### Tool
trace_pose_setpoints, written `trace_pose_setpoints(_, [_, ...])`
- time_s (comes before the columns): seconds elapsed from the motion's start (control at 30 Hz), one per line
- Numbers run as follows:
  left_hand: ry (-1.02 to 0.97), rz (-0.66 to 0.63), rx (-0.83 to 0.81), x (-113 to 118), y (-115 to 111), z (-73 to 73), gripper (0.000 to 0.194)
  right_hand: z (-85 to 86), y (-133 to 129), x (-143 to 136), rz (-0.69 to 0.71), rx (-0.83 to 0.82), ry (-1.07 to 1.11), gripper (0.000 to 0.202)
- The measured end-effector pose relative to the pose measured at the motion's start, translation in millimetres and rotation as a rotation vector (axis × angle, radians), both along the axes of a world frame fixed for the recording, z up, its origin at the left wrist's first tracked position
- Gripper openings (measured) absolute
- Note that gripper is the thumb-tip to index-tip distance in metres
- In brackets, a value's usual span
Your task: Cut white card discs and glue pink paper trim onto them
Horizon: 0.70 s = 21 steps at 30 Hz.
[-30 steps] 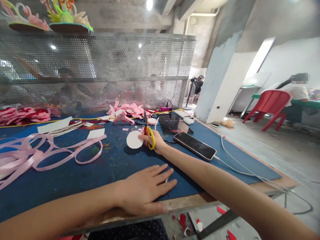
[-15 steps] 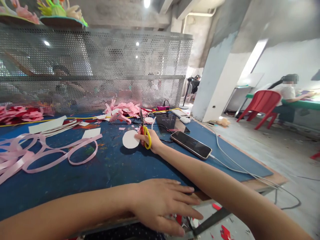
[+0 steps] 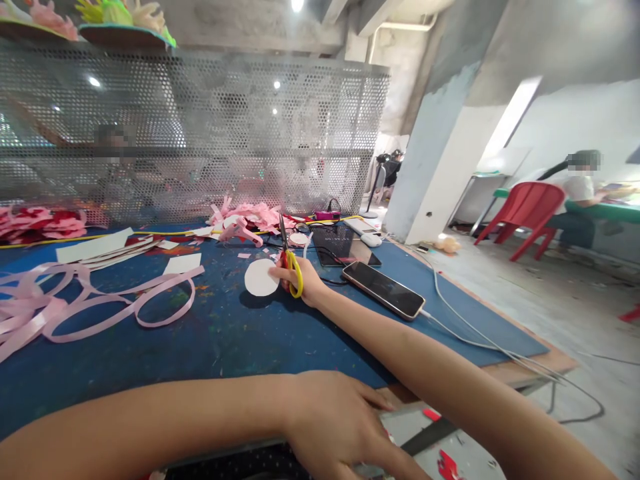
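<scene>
My right hand [image 3: 303,281] is closed on a pair of scissors [image 3: 295,273] with yellow and red handles, its blades pointing up and away. The same hand pinches a white paper disc [image 3: 261,277] at its right edge, just above the blue table mat [image 3: 240,347]. Nearer to me, my left hand [image 3: 345,423] hangs over the table's front edge, palm down and fingers spread, holding nothing. Its lower fingers run out of the picture. A phone [image 3: 384,289] with a white cable lies to the right of the scissors.
Pink ribbon [image 3: 165,300] loops over the left side. White card strips [image 3: 95,248], pink pieces [image 3: 247,220] and a dark tablet [image 3: 345,247] lie farther back. Behind them stands a perforated metal screen [image 3: 210,133]. A person sits on a red chair [image 3: 523,210] at right.
My left hand has moved down and slightly right, lower past the table edge. My right hand, with the scissors and the paper disc, has stayed nearly in place.
</scene>
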State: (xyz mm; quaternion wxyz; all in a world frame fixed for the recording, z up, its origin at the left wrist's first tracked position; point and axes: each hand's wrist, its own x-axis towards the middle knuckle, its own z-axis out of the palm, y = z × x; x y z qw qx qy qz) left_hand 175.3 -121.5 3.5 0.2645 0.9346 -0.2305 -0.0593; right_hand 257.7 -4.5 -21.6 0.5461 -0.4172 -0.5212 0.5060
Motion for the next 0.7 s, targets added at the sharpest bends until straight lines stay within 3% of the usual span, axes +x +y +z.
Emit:
trace_pose_setpoints(0.27, [0.046,-0.061,0.056,12.6,-3.8,1.2,0.047,0.7,0.1,0.0,0.0,-0.01,-0.018,0.034])
trace_pose_setpoints(0.43, [0.15,-0.152,0.071,28.9,-6.4,-3.0,0.056,1.7,0.0,-0.2,0.008,-0.012,-0.023,0.035])
trace_pose_setpoints(0.53, [0.18,-0.13,0.107,37.9,-8.7,-1.8,0.061,3.3,-0.9,0.1,0.028,-0.022,-0.026,0.038])
trace_pose_setpoints(0.63, [0.089,-0.115,0.15,37.0,-11.2,2.7,0.057,4.6,-2.1,1.7,0.046,-0.033,-0.035,0.038])
trace_pose_setpoints(0.7, [-0.079,-0.084,0.211,29.7,-11.5,3.4,0.047,5.2,-2.8,3.1,0.049,-0.035,-0.044,0.037])
